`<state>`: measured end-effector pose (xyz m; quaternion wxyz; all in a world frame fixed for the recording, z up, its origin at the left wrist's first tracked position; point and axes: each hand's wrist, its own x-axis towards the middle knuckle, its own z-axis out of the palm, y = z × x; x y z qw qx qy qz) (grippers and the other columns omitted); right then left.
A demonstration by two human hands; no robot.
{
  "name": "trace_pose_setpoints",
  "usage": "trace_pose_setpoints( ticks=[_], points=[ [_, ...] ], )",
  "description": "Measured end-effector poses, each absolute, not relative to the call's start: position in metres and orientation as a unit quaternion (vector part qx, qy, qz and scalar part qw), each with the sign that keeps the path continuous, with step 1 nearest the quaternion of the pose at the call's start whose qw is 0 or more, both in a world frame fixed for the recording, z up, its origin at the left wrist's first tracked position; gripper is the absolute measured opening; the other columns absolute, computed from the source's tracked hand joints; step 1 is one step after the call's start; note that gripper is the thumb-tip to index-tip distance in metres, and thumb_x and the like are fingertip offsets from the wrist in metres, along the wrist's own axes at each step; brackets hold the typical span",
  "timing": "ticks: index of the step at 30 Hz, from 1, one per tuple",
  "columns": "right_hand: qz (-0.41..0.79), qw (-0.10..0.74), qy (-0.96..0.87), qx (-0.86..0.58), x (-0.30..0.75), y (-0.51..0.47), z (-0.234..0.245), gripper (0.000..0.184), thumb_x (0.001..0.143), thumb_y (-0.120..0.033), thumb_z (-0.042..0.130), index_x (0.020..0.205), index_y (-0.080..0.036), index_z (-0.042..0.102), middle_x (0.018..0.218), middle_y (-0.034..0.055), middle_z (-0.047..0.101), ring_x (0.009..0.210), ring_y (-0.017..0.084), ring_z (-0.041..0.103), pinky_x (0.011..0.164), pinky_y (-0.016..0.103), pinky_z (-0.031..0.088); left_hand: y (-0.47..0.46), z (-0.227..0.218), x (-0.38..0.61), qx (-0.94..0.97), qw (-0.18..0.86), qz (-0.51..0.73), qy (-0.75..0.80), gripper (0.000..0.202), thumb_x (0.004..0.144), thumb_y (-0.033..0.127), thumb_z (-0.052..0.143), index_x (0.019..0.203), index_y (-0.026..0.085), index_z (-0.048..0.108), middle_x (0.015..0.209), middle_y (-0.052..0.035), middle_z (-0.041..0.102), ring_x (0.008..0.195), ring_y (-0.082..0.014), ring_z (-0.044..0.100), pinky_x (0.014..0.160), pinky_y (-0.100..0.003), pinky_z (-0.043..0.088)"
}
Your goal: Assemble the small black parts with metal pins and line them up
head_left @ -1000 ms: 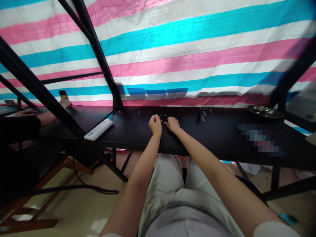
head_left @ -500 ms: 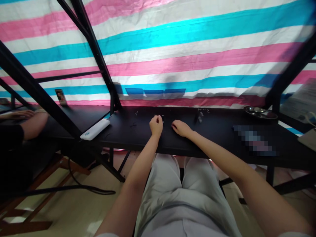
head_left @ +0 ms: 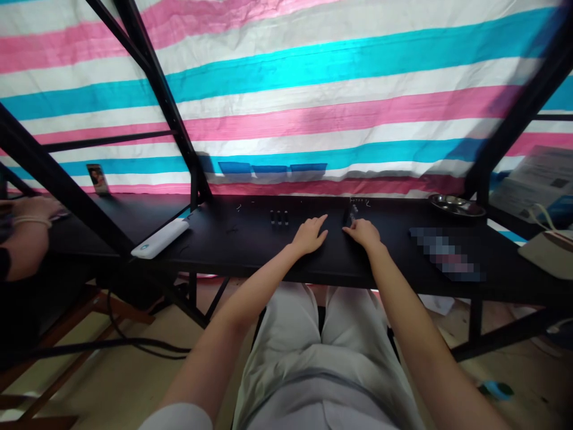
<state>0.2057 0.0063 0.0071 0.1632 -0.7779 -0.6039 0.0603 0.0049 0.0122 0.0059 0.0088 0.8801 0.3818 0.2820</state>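
My left hand (head_left: 310, 235) hovers over or rests on the black tabletop (head_left: 250, 251), fingers spread, holding nothing. To its upper left, three small dark pieces with light ends (head_left: 279, 218) form a short row. My right hand (head_left: 366, 233) is at a small cluster of dark and clear pieces (head_left: 354, 211), its fingertips drawn together at the near side. Whether a piece is between those fingertips is too small to make out. Thin whitish bits (head_left: 367, 203) lie just behind the cluster.
At the left lies a white oblong device (head_left: 161, 239). A round metal dish (head_left: 456, 205) and a blurred flat item (head_left: 447, 254) are on the right. Black frame posts (head_left: 172, 95) rise before a striped sheet (head_left: 313, 77). Another person's arm (head_left: 29, 236) is at far left.
My left hand has left the dark pieces, moved right and spread its fingers; the row now shows fully. My right hand has moved right to the cluster. The view has shifted slightly.
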Motion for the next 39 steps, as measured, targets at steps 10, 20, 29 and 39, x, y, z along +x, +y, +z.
trace_pose_setpoints(
  ticks=[10,20,29,39],
  points=[
    [0.022,0.252,-0.511,-0.821,0.22,0.014,-0.007,0.032,0.076,-0.045,0.057,0.092,-0.018,0.062,0.104,0.012,0.061,0.101,0.026,0.054,0.083,0.039,0.039,0.029,-0.003,0.087,0.857,-0.018,0.232,0.46,0.054,0.089,0.033,0.04,0.141,0.024,0.026,0.126,-0.0112,0.047,0.108,-0.0255,0.045,0.084,-0.04,0.04],
    [0.019,0.275,-0.499,-0.821,0.219,0.021,-0.012,0.031,0.076,-0.042,0.057,0.093,-0.016,0.061,0.106,0.013,0.06,0.102,0.028,0.052,0.085,0.041,0.036,0.039,0.003,0.099,0.847,-0.076,0.262,0.456,0.029,0.089,0.022,0.041,0.112,0.02,0.057,0.111,-0.011,0.056,0.103,-0.0249,0.046,0.084,-0.04,0.035],
    [0.024,0.276,-0.504,-0.818,0.218,0.028,-0.012,0.031,0.077,-0.042,0.056,0.095,-0.017,0.062,0.105,0.0122,0.059,0.101,0.026,0.052,0.085,0.04,0.035,0.042,0.007,0.052,0.833,-0.064,0.363,0.414,0.021,0.089,0.03,0.045,0.1,0.021,0.06,0.104,-0.007,0.061,0.099,-0.02,0.05,0.087,-0.037,0.03],
    [0.029,0.26,-0.516,-0.815,0.218,0.034,-0.013,0.028,0.08,-0.039,0.053,0.095,-0.018,0.062,0.105,0.0111,0.06,0.1,0.026,0.052,0.084,0.039,0.035,0.037,0.004,0.03,0.758,-0.006,0.469,0.453,0.017,0.086,0.032,0.052,0.093,0.021,0.062,0.098,-0.0059,0.063,0.094,-0.0195,0.053,0.085,-0.034,0.033]
  ],
)
